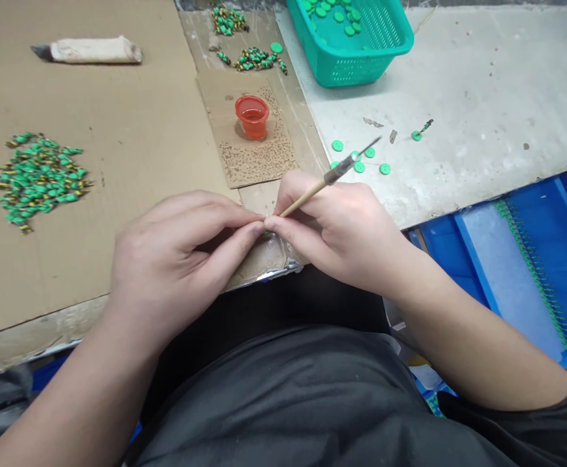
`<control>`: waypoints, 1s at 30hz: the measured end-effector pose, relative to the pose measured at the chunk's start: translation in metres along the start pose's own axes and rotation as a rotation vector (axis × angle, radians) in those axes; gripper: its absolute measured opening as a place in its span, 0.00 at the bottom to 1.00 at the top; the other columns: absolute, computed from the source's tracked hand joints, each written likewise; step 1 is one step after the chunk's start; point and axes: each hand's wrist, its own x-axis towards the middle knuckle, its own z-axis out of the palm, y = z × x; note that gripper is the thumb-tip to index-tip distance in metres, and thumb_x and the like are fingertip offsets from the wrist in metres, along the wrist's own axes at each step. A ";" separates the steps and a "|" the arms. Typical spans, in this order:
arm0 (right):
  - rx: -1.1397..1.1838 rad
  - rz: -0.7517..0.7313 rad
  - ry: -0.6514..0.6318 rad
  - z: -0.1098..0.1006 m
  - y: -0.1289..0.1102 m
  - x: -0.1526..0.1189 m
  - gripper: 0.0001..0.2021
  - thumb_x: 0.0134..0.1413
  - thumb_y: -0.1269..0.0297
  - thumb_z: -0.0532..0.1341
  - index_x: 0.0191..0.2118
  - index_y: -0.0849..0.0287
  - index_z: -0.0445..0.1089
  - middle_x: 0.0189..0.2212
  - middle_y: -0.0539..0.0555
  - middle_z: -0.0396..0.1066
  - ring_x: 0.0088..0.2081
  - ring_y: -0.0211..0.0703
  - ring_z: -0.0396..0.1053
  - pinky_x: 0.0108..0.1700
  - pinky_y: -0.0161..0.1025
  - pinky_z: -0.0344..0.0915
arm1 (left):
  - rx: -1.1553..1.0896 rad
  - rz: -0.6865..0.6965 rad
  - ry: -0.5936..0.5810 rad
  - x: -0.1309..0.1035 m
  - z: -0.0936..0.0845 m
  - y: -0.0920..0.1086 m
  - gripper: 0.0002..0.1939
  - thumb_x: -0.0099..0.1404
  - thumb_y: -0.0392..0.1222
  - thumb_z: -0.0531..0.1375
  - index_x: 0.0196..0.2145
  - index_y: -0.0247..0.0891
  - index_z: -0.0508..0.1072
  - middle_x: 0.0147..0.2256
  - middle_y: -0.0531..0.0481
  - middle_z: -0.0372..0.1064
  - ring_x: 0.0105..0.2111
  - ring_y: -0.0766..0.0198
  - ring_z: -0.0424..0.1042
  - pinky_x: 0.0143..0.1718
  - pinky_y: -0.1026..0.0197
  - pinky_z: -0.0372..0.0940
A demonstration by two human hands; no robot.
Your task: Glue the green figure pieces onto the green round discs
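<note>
My left hand (181, 253) is closed, its thumb and forefinger pinched together above the front edge of the table. My right hand (346, 224) meets it fingertip to fingertip and holds a thin brush (307, 196), its dark tip pointing up and to the right. A sliver of something green (266, 233) shows just under the joined fingertips; most of it is hidden. Beyond the hands stands a small red cup (259, 128) with liquid in it. Several green button-like discs (385, 169) lie to the right, beyond my right hand.
Small green, yellow and black pieces (45, 181) are heaped at left, with smaller heaps (257, 59) at the back. A cloth-wrapped tool (96, 50) lies far left. A green basket (351, 70) holds discs. Blue trays (482, 253) sit below the table at right.
</note>
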 end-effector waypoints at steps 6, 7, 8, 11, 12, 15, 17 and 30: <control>-0.029 -0.034 0.021 0.003 -0.007 -0.001 0.10 0.86 0.62 0.57 0.49 0.51 0.75 0.42 0.47 0.81 0.50 0.45 0.83 0.56 0.42 0.78 | -0.004 0.016 -0.003 -0.001 0.000 0.000 0.03 0.81 0.39 0.68 0.45 0.41 0.84 0.42 0.54 0.83 0.43 0.70 0.80 0.50 0.66 0.70; -0.033 -0.038 0.027 0.004 -0.008 -0.001 0.10 0.86 0.63 0.56 0.50 0.51 0.75 0.42 0.47 0.81 0.50 0.44 0.83 0.56 0.41 0.78 | -0.005 0.016 0.003 -0.001 0.001 -0.001 0.04 0.81 0.39 0.68 0.45 0.42 0.84 0.42 0.55 0.83 0.43 0.69 0.80 0.50 0.66 0.70; -0.036 -0.044 0.035 0.005 -0.009 -0.001 0.10 0.86 0.63 0.55 0.51 0.51 0.75 0.42 0.47 0.80 0.49 0.43 0.83 0.55 0.40 0.77 | -0.003 0.018 0.013 -0.002 0.002 -0.001 0.04 0.81 0.40 0.68 0.45 0.42 0.84 0.42 0.55 0.83 0.43 0.69 0.80 0.49 0.66 0.70; -0.033 -0.063 0.061 0.008 -0.011 -0.002 0.10 0.86 0.64 0.55 0.49 0.54 0.74 0.40 0.47 0.79 0.45 0.42 0.82 0.51 0.37 0.75 | 0.016 0.034 0.040 -0.003 0.003 -0.003 0.04 0.82 0.41 0.67 0.45 0.44 0.83 0.42 0.57 0.83 0.43 0.69 0.81 0.50 0.65 0.71; -0.033 -0.070 0.069 0.010 -0.012 -0.002 0.10 0.86 0.65 0.56 0.48 0.54 0.73 0.40 0.47 0.79 0.44 0.41 0.81 0.50 0.36 0.74 | 0.021 0.044 0.044 -0.004 0.004 -0.003 0.04 0.82 0.41 0.67 0.45 0.44 0.83 0.42 0.58 0.83 0.43 0.69 0.81 0.50 0.66 0.71; -0.045 -0.083 0.091 0.015 -0.012 -0.002 0.09 0.85 0.65 0.58 0.46 0.55 0.71 0.39 0.48 0.78 0.42 0.41 0.78 0.50 0.36 0.72 | 0.025 0.065 0.054 -0.004 0.003 -0.005 0.05 0.82 0.40 0.67 0.44 0.44 0.82 0.42 0.58 0.82 0.42 0.70 0.80 0.49 0.67 0.70; -0.046 -0.066 0.086 0.016 -0.011 -0.001 0.07 0.85 0.66 0.58 0.47 0.54 0.71 0.39 0.48 0.77 0.41 0.42 0.77 0.49 0.37 0.71 | 0.014 0.059 0.045 -0.003 0.003 -0.006 0.06 0.82 0.40 0.67 0.42 0.43 0.81 0.41 0.58 0.82 0.41 0.70 0.80 0.47 0.66 0.70; 0.037 -0.032 0.028 -0.008 0.011 0.002 0.08 0.82 0.65 0.62 0.43 0.54 0.69 0.40 0.49 0.76 0.44 0.45 0.79 0.50 0.42 0.74 | -0.005 0.020 0.009 -0.002 0.000 -0.001 0.04 0.80 0.40 0.68 0.47 0.47 0.85 0.46 0.55 0.86 0.45 0.63 0.84 0.53 0.61 0.75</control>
